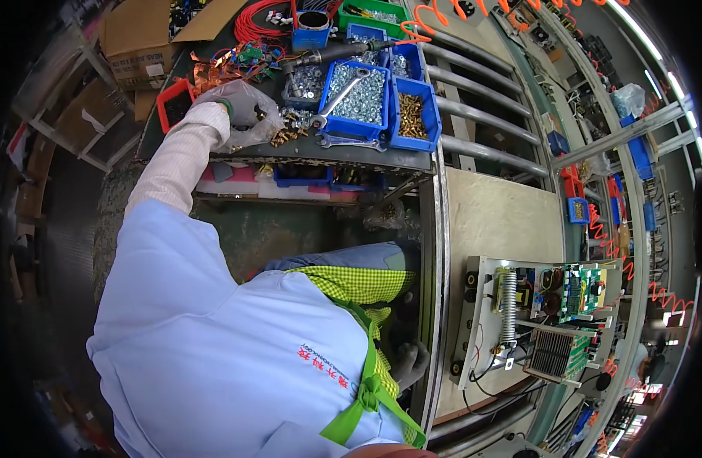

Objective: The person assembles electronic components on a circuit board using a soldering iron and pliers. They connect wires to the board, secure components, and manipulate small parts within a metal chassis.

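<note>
My left arm, in a light blue sleeve and a pale knitted oversleeve, stretches over the bench. At its end my left hand (224,108) is at a clear plastic bag (251,114), whose crumpled film hides the fingers. Beside the bag lies a loose heap of brass fittings (288,136). Low down, next to the metal rail, my right hand (410,365) wears a grey glove; its fingers are loosely bent and nothing shows in them. A combination wrench (340,98) rests across a blue bin of small silvery hardware (366,108).
More wrenches (351,143) lie before the bins. A blue bin (413,118) holds brass parts; a red bin (175,105) stands left. A power tool (335,53) lies behind. Right of me, a chassis with circuit boards (530,320) sits on a board beside conveyor rollers (480,107).
</note>
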`<state>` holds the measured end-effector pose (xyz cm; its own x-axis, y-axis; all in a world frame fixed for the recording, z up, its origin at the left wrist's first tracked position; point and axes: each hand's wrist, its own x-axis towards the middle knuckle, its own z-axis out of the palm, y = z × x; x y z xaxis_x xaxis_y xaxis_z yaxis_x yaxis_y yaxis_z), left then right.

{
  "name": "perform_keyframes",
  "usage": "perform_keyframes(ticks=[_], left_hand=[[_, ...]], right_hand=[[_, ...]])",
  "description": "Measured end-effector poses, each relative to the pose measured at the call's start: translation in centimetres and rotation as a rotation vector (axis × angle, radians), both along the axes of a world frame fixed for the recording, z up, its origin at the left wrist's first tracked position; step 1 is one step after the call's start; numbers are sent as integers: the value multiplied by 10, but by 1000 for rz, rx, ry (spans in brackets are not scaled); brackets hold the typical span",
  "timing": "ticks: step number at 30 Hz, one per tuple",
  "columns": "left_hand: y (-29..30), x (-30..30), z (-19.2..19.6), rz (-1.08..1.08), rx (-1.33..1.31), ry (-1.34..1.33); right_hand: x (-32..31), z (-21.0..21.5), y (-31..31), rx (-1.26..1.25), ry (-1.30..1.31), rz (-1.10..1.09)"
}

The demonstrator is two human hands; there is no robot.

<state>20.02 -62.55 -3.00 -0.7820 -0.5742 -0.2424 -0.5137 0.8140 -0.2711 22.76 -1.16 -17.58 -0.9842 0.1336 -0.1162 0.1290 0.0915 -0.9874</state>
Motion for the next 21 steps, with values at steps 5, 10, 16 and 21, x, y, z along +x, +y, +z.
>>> perform_keyframes(ticks=[5,10,16,21], left_hand=[[-50,10,-35,-58,167,217],[-57,12,-17,-105,267,350],[-25,4,40,-10,231,-164],[16,2,19,-285,302,286]], right_hand=[[-8,-1,7,79,82,58],[-15,18,-5,59,3,17],[-17,10,-10,-27,7,41],[-4,18,-21,190,115,80]])
